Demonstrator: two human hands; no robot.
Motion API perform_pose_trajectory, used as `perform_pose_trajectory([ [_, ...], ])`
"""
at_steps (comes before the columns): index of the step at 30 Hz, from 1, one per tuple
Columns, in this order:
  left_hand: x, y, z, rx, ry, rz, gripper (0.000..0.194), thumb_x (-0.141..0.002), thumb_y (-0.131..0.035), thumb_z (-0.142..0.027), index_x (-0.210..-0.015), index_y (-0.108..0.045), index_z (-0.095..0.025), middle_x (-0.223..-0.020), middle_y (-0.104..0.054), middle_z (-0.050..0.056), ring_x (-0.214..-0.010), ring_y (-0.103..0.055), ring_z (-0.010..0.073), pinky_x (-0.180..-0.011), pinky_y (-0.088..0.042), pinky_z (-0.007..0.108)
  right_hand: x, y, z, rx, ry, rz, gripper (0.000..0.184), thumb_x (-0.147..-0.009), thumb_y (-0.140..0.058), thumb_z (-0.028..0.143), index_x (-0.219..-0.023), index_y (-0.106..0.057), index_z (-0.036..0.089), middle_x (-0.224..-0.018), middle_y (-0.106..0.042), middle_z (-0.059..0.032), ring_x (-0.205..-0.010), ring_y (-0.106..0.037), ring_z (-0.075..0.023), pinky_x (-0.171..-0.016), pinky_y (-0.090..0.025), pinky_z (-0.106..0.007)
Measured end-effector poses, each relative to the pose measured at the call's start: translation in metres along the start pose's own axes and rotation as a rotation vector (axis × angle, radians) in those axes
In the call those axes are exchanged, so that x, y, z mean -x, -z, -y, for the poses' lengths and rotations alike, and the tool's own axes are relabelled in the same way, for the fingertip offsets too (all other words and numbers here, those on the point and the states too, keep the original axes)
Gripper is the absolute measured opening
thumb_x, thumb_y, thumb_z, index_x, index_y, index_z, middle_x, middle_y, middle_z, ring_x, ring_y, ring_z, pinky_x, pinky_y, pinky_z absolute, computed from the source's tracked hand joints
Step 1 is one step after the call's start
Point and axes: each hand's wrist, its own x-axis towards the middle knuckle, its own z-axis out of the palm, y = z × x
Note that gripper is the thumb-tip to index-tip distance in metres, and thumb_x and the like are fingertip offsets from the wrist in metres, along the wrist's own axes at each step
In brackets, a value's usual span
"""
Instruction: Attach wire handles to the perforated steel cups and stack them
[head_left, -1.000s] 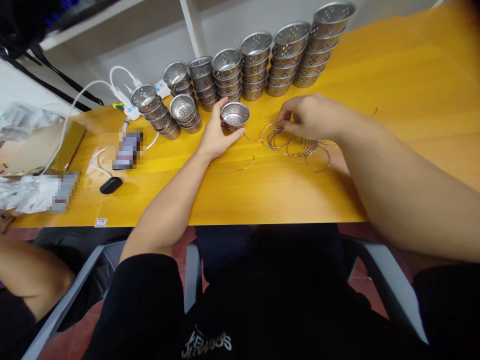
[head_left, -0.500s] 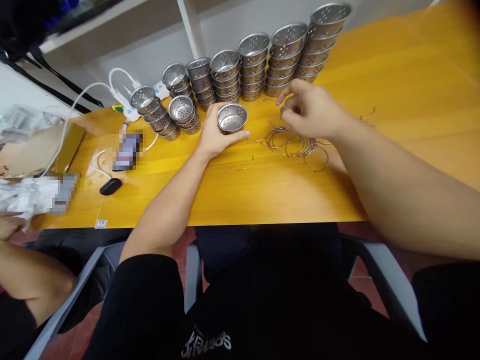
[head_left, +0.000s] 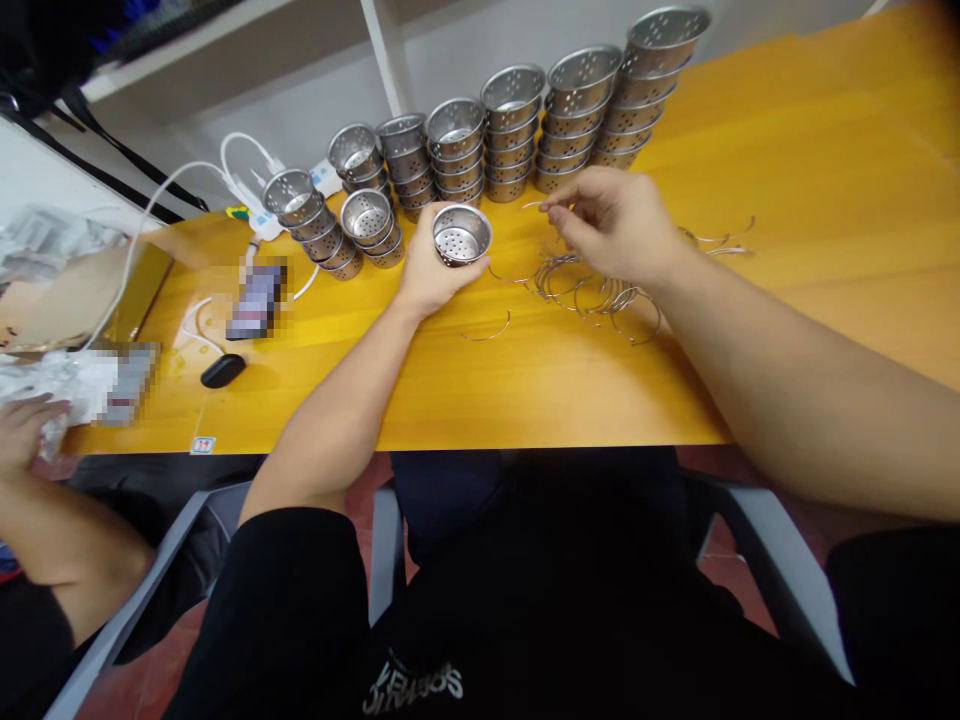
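Note:
My left hand is wrapped round a small perforated metal cup, whose open top faces me. To its right, my right hand pinches a thin curved metal wire between thumb and fingers; one end of the wire sticks out leftward. Below that hand lies a tangled heap of curved wires, partly covered by the hand and forearm. A single curved wire rests nearer the table edge, and a few more wires lie right of my right wrist.
Several stacks of perforated metal cups line the back of the table. On the left are a blurred-out phone, white cables, a black oval object and a cardboard box. Another person's hand touches clear plastic at far left.
The cup in my left hand has tipped slightly, showing more of its perforated bottom. My right hand has shifted a little left with the wire. The other person's hand has moved up onto the plastic.

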Motion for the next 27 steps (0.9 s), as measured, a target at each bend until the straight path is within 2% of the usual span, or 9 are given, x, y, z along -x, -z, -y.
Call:
perform_pose_trajectory([
  [4, 0.001, -0.008, 0.006, 0.022, -0.023, 0.007, 0.108, -0.092, -0.113, -0.074, -0.173, -0.055, -0.032, -0.171, -0.074, 0.018, -0.163, -0.078, 0.0426, -0.15, -0.059, 0.069, -0.001, -0.005, -0.005, -0.053, -0.026, -0.006, 0.073, -0.099, -0.096, 0.106, -0.124, -0.088, 0.038, -0.092, -0.081, -0.0104, -0.092, -0.077, -0.0389, -0.084, -0.071, -0.066],
  [6, 0.001, -0.012, 0.01, 0.043, -0.043, 0.015, 0.11, -0.098, -0.108, -0.076, -0.181, -0.048, -0.035, -0.178, -0.07, 0.019, -0.166, -0.077, 0.0416, -0.15, -0.06, 0.068, -0.001, -0.006, -0.003, -0.054, -0.023, -0.016, 0.073, -0.099, -0.095, 0.106, -0.122, -0.088, 0.038, -0.088, -0.079, -0.0089, -0.084, -0.075, -0.0357, -0.079, -0.071, -0.063],
  [8, 0.002, -0.015, 0.014, 0.048, -0.058, 0.021, 0.106, -0.102, -0.103, -0.08, -0.182, -0.048, -0.036, -0.179, -0.068, 0.019, -0.168, -0.076, 0.0413, -0.15, -0.061, 0.069, 0.0, -0.005, 0.0, -0.035, -0.017, -0.025, 0.068, -0.101, -0.095, 0.104, -0.118, -0.087, 0.039, -0.082, -0.076, -0.0079, -0.084, -0.075, -0.0366, -0.079, -0.072, -0.063],
  [11, 0.003, -0.015, 0.011, 0.035, -0.059, 0.054, 0.105, -0.098, -0.102, -0.089, -0.174, -0.054, -0.035, -0.173, -0.07, 0.018, -0.165, -0.076, 0.0426, -0.149, -0.06, 0.07, 0.0, -0.005, 0.006, 0.005, -0.003, -0.042, 0.063, -0.101, -0.096, 0.101, -0.114, -0.087, 0.041, -0.076, -0.07, -0.0064, -0.085, -0.073, -0.0377, -0.077, -0.071, -0.062],
  [16, 0.007, -0.019, -0.012, 0.105, -0.033, 0.158, 0.113, -0.097, -0.095, -0.103, -0.171, -0.049, -0.032, -0.164, -0.073, 0.016, -0.152, -0.081, 0.039, -0.143, -0.063, 0.066, -0.001, -0.014, 0.01, 0.053, 0.055, -0.036, 0.062, -0.108, -0.089, 0.099, -0.116, -0.088, 0.038, -0.075, -0.064, -0.0033, -0.07, -0.058, -0.029, -0.068, -0.059, -0.054],
  [18, 0.009, -0.022, -0.02, 0.134, -0.028, 0.195, 0.116, -0.097, -0.093, -0.106, -0.172, -0.046, -0.032, -0.163, -0.073, 0.015, -0.151, -0.082, 0.0385, -0.142, -0.063, 0.066, -0.001, -0.019, 0.009, 0.084, 0.07, -0.042, 0.062, -0.111, -0.086, 0.097, -0.124, -0.088, 0.037, -0.078, -0.068, -0.0032, -0.07, -0.061, -0.0292, -0.071, -0.059, -0.053],
  [20, 0.009, -0.024, -0.025, 0.159, -0.033, 0.212, 0.116, -0.096, -0.091, -0.108, -0.172, -0.046, -0.032, -0.162, -0.073, 0.015, -0.154, -0.081, 0.0391, -0.143, -0.063, 0.066, -0.001, -0.021, 0.009, 0.118, 0.058, -0.041, 0.061, -0.114, -0.085, 0.093, -0.135, -0.087, 0.037, -0.083, -0.075, -0.0045, -0.078, -0.07, -0.0325, -0.078, -0.063, -0.054],
  [23, 0.009, -0.024, -0.028, 0.183, -0.023, 0.201, 0.118, -0.094, -0.092, -0.111, -0.171, -0.049, -0.032, -0.161, -0.075, 0.015, -0.153, -0.083, 0.0393, -0.142, -0.065, 0.066, -0.002, -0.02, 0.009, 0.164, 0.019, -0.005, 0.061, -0.119, -0.08, 0.092, -0.136, -0.085, 0.034, -0.09, -0.083, -0.0085, -0.086, -0.077, -0.0357, -0.087, -0.065, -0.057],
  [27, 0.008, -0.021, -0.033, 0.171, 0.026, 0.175, 0.12, -0.089, -0.093, -0.114, -0.168, -0.054, -0.032, -0.158, -0.079, 0.015, -0.146, -0.087, 0.0377, -0.136, -0.07, 0.065, -0.003, -0.015, 0.013, 0.101, -0.044, -0.001, 0.064, -0.119, -0.078, 0.094, -0.132, -0.08, 0.031, -0.093, -0.085, -0.0091, -0.075, -0.074, -0.0316, -0.078, -0.062, -0.055],
])
